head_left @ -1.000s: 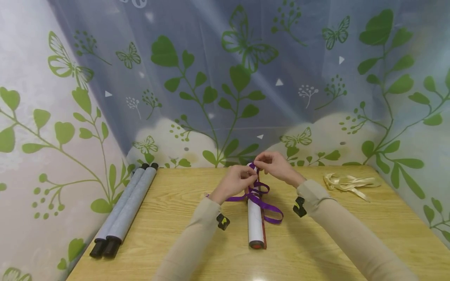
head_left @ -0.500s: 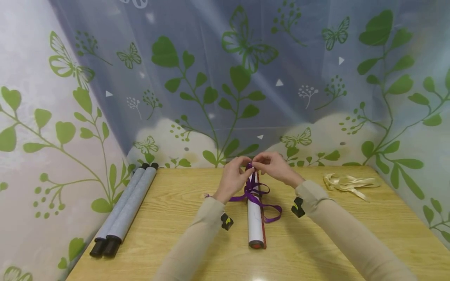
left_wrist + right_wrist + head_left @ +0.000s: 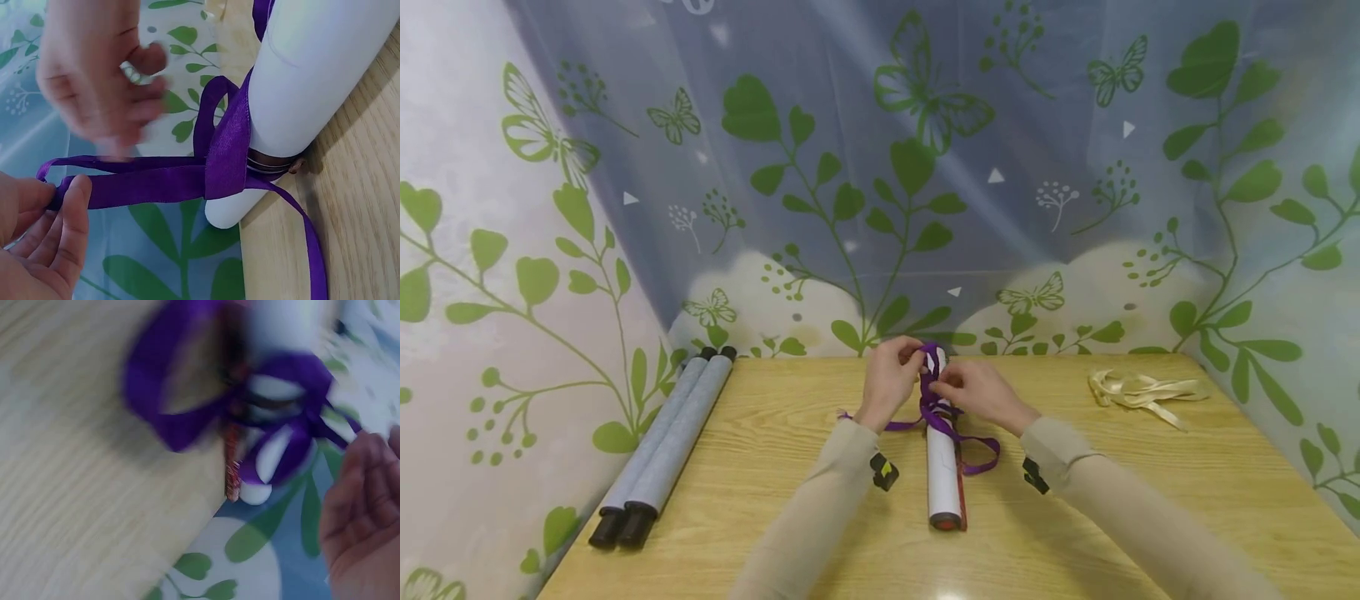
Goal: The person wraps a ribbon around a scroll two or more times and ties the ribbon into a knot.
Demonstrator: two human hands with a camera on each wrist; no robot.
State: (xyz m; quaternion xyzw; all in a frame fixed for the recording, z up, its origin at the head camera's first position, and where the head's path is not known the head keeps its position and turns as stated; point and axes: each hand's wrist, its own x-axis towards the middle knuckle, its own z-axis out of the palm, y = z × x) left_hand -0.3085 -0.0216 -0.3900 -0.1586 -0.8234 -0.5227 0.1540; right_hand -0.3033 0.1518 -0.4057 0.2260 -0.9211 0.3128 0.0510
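A white roll [image 3: 943, 475] lies lengthwise on the table, with a purple ribbon [image 3: 928, 392] tied round its middle in loops. My left hand [image 3: 891, 379] pinches a loop of the ribbon between thumb and fingers at the far end; in the left wrist view the ribbon [image 3: 147, 187] stretches from these fingers to the knot. My right hand [image 3: 985, 392] hovers beside the ribbon, its fingers loosely bent. Blurred in the left wrist view, the right hand [image 3: 100, 87] has fingertips right at the ribbon's edge. A dark red strip [image 3: 232, 469] runs along the roll's side.
Two grey-blue rolls with black ends [image 3: 673, 442] lie side by side at the left of the wooden table [image 3: 790, 467]. A heap of cream ribbon [image 3: 1142, 390] rests at the back right. Behind stands a leaf-patterned curtain [image 3: 850, 208].
My right hand has come away from the far end of the roll and dropped towards the knot. My left hand has moved slightly away from me and taken the purple loop's far end.
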